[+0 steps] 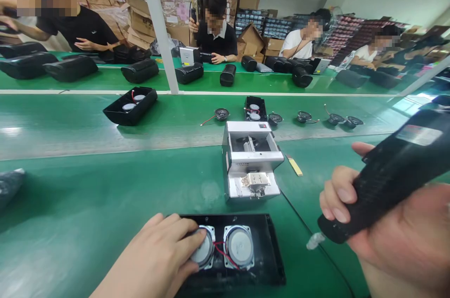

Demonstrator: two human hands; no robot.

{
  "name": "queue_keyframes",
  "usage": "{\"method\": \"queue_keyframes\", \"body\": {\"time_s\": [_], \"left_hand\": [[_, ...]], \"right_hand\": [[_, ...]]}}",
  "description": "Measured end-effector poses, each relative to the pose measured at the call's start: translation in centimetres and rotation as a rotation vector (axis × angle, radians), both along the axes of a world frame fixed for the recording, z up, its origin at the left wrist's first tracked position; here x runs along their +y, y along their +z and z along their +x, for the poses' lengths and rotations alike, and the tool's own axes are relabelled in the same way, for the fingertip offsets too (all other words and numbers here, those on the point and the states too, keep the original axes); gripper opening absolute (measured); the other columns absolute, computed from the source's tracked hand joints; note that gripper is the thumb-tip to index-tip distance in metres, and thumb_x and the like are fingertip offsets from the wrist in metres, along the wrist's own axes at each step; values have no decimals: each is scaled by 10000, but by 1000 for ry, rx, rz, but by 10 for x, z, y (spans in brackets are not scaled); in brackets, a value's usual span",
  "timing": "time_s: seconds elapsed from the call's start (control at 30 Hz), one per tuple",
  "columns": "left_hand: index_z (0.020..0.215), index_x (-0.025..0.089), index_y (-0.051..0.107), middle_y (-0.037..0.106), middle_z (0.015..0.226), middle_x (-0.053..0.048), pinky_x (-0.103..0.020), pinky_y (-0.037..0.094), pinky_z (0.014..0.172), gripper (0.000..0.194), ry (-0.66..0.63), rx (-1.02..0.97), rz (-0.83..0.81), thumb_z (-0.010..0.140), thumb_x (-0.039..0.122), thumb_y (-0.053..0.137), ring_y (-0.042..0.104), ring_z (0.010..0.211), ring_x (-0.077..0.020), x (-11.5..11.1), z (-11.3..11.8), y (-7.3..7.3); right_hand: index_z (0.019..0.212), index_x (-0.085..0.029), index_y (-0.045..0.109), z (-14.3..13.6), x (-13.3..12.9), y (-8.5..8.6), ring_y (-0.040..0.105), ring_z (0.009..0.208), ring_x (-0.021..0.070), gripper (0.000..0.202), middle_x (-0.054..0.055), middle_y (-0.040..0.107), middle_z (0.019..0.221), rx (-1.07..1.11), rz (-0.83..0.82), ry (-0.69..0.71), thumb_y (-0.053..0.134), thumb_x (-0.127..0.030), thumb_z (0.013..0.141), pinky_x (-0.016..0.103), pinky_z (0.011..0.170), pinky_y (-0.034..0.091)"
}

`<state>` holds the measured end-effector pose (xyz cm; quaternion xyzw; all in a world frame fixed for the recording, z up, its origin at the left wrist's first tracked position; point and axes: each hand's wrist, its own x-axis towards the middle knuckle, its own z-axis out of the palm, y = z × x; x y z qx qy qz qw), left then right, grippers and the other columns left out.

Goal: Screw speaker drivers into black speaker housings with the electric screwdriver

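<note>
My left hand (165, 246) rests over the left edge of a black speaker panel (260, 272), its fingers and thumb gripping the left speaker driver (206, 253). Beside that driver sits another speaker driver (240, 247), with red wires running between the two. Raised at the right, my right hand (372, 223) is wrapped round a black electric screwdriver (393, 176) with a pale label. The screwdriver's bit cannot be seen. Just beyond the panel stands a grey-white screw feeder (253, 162).
A black cable (302, 216) runs from the feeder toward the lower right. A yellow-handled tool (294, 166) lies beside it. Farther back are an open black speaker housing (131, 106) and several loose drivers (275, 119). Several people (215, 31) sit across the green bench.
</note>
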<state>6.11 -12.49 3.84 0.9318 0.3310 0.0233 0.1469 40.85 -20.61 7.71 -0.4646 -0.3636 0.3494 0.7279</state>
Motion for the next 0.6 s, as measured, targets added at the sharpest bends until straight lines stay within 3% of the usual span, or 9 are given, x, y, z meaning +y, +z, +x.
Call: {"method": "queue_keyframes", "body": {"time_s": [0.07,0.23,0.4,0.5,0.6], "left_hand": [[1209,359,788,812,1217,35,-359,495,890,380,-2,-47,27,898,142,777,760,1048,-235,-1,-1,-7],[1250,369,764,806,1194,35,-348,481,860,410,-41,-108,59,886,187,811,763,1010,-235,5,-10,-25],[1288,389,737,769,1194,29,-325,515,847,405,-31,-242,98,912,295,855,728,958,-217,10,-14,-23],[1274,346,728,754,1097,18,-306,515,786,253,-47,-386,117,1023,366,754,695,886,-186,2,5,-17],[1215,320,750,751,999,21,-342,481,700,277,-108,-302,107,960,389,831,668,816,-203,-11,37,-21]], "right_hand": [[1286,-369,685,-4,1,2,507,478,188,687,-17,606,657,-41,13,-22,735,-869,817,321,410,465],[1306,-328,673,-16,9,10,623,538,226,678,20,683,740,-197,53,-16,584,-877,919,378,500,550],[1091,-332,778,-39,28,42,550,412,235,674,9,636,565,-158,158,-126,680,-929,795,367,406,486],[1042,-344,813,-51,43,53,563,428,232,666,22,664,565,-167,257,-35,639,-944,812,373,442,505],[1031,-323,810,-60,59,42,590,440,229,635,17,703,595,-161,322,93,716,-905,794,372,469,521]]}}
